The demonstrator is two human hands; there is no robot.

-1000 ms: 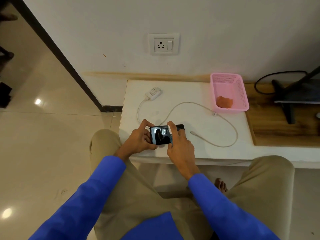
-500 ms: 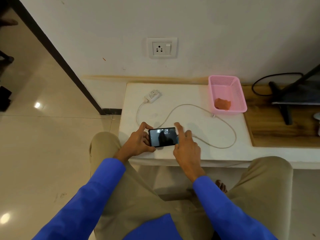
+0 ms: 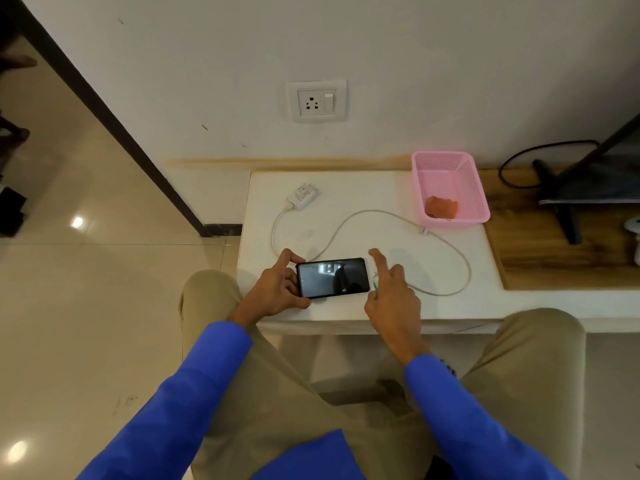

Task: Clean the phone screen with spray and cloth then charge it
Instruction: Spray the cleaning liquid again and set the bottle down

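Observation:
A black phone (image 3: 332, 277) lies flat, screen up, near the front edge of the white table (image 3: 363, 192). My left hand (image 3: 277, 289) grips the phone's left end between thumb and fingers. At the phone's right end is my right hand (image 3: 394, 299), index finger pointing straight out, thumb and a curled finger pinching the plug end of the white charging cable (image 3: 464, 268). The cable loops back to a white adapter (image 3: 303, 197) lying unplugged on the table. A wall socket (image 3: 317, 102) is above. An orange cloth (image 3: 441, 206) sits in a pink basket (image 3: 474, 188). No spray bottle shows.
A wooden shelf (image 3: 554, 261) adjoins the table on the right, carrying a dark stand (image 3: 568, 220) and a black cord. A small white object (image 3: 635, 233) shows at the right edge. My knees flank the table front; tiled floor lies to the left.
My right hand left the phone screen and moved to the phone's right end, over the cable's plug. The phone now lies flatter on the table; my left hand keeps its hold.

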